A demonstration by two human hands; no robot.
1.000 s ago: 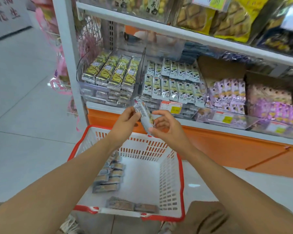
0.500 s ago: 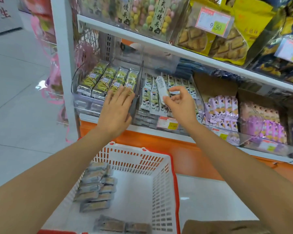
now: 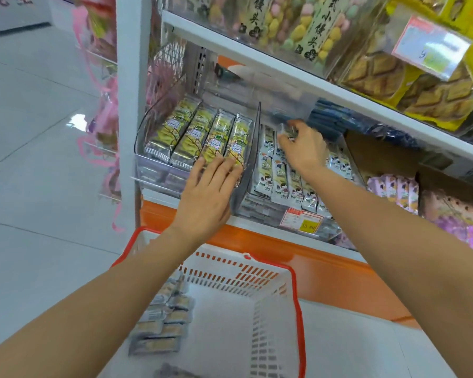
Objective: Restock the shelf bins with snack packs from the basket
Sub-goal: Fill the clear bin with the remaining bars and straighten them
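My right hand (image 3: 303,150) reaches deep into the clear bin of white snack packs (image 3: 279,181) and pinches one small white snack pack (image 3: 286,132) at the bin's back. Flat, with straight fingers, my left hand (image 3: 206,192) rests on the front of the yellow-green snack packs (image 3: 202,135) in the bin to the left. A clear divider (image 3: 250,156) separates the two bins. Below, the white basket with a red rim (image 3: 295,290) holds several more grey snack packs (image 3: 161,323) along its left side.
An upper white shelf (image 3: 284,69) with bagged biscuits overhangs the bins. Purple snack packs (image 3: 393,189) fill a bin to the right. A price tag (image 3: 301,221) hangs on the bin front. An orange base panel (image 3: 325,257) runs under the shelf. Pink ribbons (image 3: 104,110) hang at the left post.
My right hand carried the white pack from in front of the bin up and back into it. My left hand let go of the pack and settled on the yellow-green packs.
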